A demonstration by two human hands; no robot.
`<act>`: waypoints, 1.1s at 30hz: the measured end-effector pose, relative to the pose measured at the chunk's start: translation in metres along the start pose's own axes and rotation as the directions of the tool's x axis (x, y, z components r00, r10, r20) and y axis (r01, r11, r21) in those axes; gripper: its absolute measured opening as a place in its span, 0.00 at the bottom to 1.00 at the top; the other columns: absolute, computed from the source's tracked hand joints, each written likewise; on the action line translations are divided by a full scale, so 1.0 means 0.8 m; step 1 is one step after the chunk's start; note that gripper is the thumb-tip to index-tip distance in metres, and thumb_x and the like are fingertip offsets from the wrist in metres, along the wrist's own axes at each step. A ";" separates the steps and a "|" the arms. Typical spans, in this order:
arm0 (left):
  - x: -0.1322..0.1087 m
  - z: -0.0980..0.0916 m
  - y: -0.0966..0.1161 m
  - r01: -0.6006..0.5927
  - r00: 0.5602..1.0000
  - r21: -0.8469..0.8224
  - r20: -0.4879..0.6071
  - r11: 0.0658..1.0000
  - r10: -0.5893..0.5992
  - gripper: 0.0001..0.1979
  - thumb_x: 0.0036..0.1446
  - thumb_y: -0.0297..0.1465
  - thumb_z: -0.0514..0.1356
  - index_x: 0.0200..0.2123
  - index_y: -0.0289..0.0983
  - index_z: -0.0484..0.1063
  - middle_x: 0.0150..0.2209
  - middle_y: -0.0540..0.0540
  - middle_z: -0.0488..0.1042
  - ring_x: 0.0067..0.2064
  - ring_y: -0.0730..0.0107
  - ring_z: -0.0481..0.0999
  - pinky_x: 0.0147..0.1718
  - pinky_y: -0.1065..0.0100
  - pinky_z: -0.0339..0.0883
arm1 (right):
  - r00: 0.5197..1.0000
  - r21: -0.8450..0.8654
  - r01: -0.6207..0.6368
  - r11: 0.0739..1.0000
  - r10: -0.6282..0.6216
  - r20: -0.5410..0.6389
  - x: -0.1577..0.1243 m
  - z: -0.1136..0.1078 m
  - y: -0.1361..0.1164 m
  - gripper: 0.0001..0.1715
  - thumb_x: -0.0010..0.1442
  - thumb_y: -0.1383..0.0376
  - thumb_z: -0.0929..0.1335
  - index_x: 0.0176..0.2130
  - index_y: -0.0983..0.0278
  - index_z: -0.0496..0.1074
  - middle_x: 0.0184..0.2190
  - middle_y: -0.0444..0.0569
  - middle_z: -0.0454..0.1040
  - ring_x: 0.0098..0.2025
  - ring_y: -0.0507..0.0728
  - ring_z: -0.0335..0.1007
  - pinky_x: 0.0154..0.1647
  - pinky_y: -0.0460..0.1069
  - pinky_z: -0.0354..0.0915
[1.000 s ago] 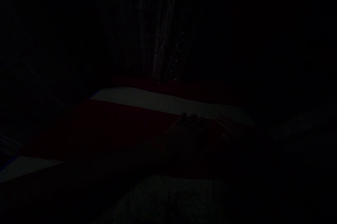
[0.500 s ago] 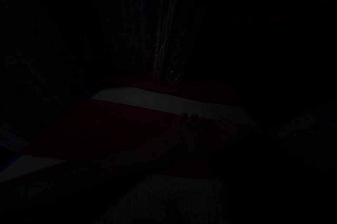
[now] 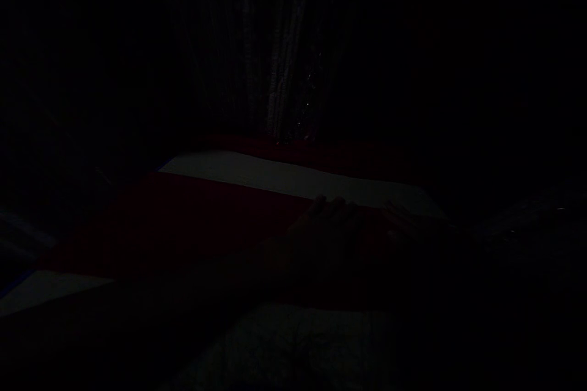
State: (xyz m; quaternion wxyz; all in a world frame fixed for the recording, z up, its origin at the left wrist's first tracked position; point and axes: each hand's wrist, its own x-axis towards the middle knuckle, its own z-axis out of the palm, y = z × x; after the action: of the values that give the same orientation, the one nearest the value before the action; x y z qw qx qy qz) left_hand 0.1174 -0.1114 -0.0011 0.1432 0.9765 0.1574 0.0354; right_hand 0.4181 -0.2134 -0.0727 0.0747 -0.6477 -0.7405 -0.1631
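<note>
The picture is very dark. A dark red sheet, seemingly cloth (image 3: pixel 206 213), lies across a pale surface (image 3: pixel 293 177) that shows as a band along its far edge. My left hand (image 3: pixel 325 226) rests on the red sheet near that edge, its fingertips reaching the pale band. Close to its right, my right hand (image 3: pixel 408 223) lies on the sheet with fingers stretched out towards the left. Both hands look flat and hold nothing that I can make out. Much of my right arm is lost in shadow.
Beyond the pale band runs a darker red strip (image 3: pixel 321 152). Vertical ribbed strands (image 3: pixel 277 85) with small glints hang or stand behind it. Blue edging (image 3: pixel 18 281) marks the pale surface's left side. A pale patterned area (image 3: pixel 293 342) lies nearest me.
My right hand has shifted very slightly to the right on the red sheet. My left hand stays in about the same spot.
</note>
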 end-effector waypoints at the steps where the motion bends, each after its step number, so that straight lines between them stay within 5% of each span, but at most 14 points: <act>1: 0.000 -0.001 0.001 0.005 1.000 0.001 0.007 1.000 -0.005 0.42 0.75 0.55 0.45 0.78 0.32 0.48 0.79 0.38 0.43 0.80 0.45 0.40 0.76 0.41 0.35 | 1.000 -0.006 -0.006 1.000 0.006 -0.007 0.000 -0.001 -0.005 0.31 0.76 0.55 0.53 0.66 0.60 0.71 0.70 0.51 0.64 0.76 0.59 0.53 0.79 0.62 0.50; 12: 0.000 0.003 -0.001 -0.013 0.999 0.002 -0.035 1.000 0.013 0.42 0.75 0.55 0.44 0.78 0.31 0.48 0.79 0.37 0.45 0.79 0.44 0.43 0.76 0.41 0.35 | 0.999 -0.021 0.030 0.999 -0.031 -0.031 -0.003 -0.014 -0.018 0.34 0.77 0.55 0.50 0.66 0.57 0.72 0.69 0.51 0.65 0.75 0.58 0.55 0.80 0.61 0.47; 19: -0.001 -0.001 0.001 -0.002 1.000 -0.003 -0.015 1.000 0.002 0.42 0.75 0.55 0.46 0.78 0.32 0.48 0.79 0.38 0.44 0.80 0.44 0.42 0.76 0.41 0.35 | 0.996 -0.047 -0.072 0.996 0.069 -0.052 0.008 -0.005 -0.020 0.36 0.75 0.45 0.62 0.71 0.61 0.65 0.70 0.58 0.61 0.73 0.62 0.57 0.76 0.65 0.54; 33: -0.002 -0.001 0.003 0.002 1.000 -0.001 -0.023 1.000 -0.002 0.42 0.75 0.56 0.45 0.78 0.32 0.47 0.79 0.38 0.44 0.80 0.45 0.42 0.76 0.42 0.35 | 0.998 -0.013 -0.037 0.999 0.036 -0.060 0.012 -0.007 -0.015 0.28 0.76 0.49 0.63 0.63 0.64 0.73 0.65 0.57 0.67 0.69 0.59 0.63 0.74 0.62 0.59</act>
State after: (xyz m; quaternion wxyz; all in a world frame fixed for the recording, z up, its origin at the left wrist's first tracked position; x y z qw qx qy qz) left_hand 0.1165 -0.1140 0.0000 0.1417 0.9758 0.1601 0.0466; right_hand 0.4041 -0.2075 -0.0661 0.0951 -0.6565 -0.7248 -0.1862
